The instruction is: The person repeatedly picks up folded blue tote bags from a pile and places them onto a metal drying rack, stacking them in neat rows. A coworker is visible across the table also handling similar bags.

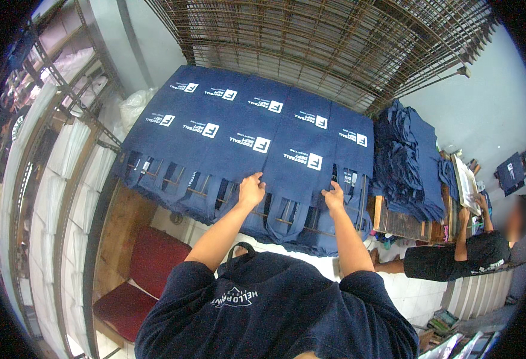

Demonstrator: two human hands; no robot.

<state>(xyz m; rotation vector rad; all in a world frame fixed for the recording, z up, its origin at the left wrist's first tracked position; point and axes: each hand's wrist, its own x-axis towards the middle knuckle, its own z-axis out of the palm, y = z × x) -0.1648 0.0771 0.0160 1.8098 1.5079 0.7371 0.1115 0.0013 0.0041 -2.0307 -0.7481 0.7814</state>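
Observation:
Rows of navy tote bags with white prints lie side by side on a wire rack in front of me. Both hands are at the near edge of one printed navy tote bag. My left hand is closed at its left corner, fingertips pinched on the cloth. At its right corner my right hand has thumb and finger pinched on the edge. Below the printed row, loose strap loops and more navy bags hang over lower wire layers.
Wire racks are raised over the far side. A heaped pile of navy bags sits on a wooden table at right, where another person handles a framed screen. Left stand a red chair and shelves of white stacks.

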